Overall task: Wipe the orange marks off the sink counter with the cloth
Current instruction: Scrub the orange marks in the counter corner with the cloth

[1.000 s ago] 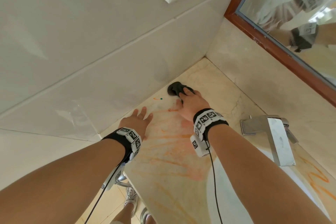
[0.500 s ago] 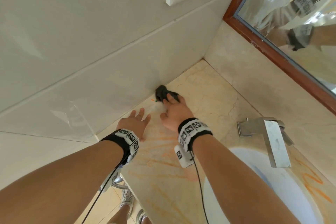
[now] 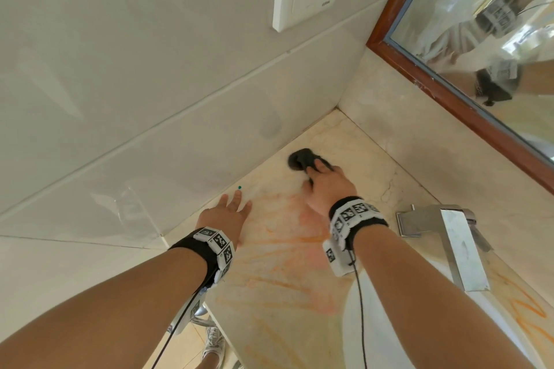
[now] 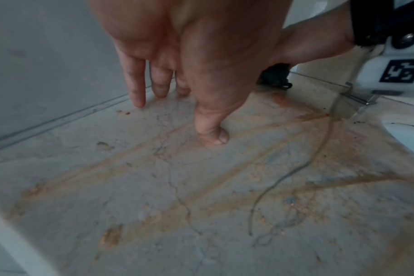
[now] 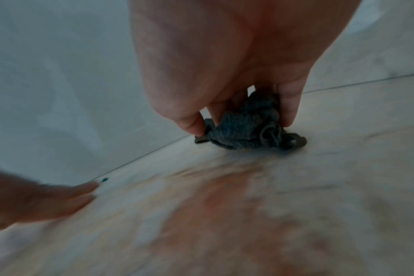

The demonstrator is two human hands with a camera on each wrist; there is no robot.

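Head view: right hand [image 3: 328, 189] is pinching the crumpled dark grey cloth [image 3: 301, 159] against the orange-streaked marble desk [image 3: 284, 278] by the wall [image 3: 150, 99]; left hand [image 3: 223, 216] is resting flat, grip wide.

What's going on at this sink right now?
A person is wiping orange marks off the sink counter. The right hand grips a bunched dark cloth and presses it on the counter near the back corner by the wall. The left hand rests flat on the counter, fingers straight. Smeared orange streaks remain between the hands and toward the front edge, and beyond the faucet.
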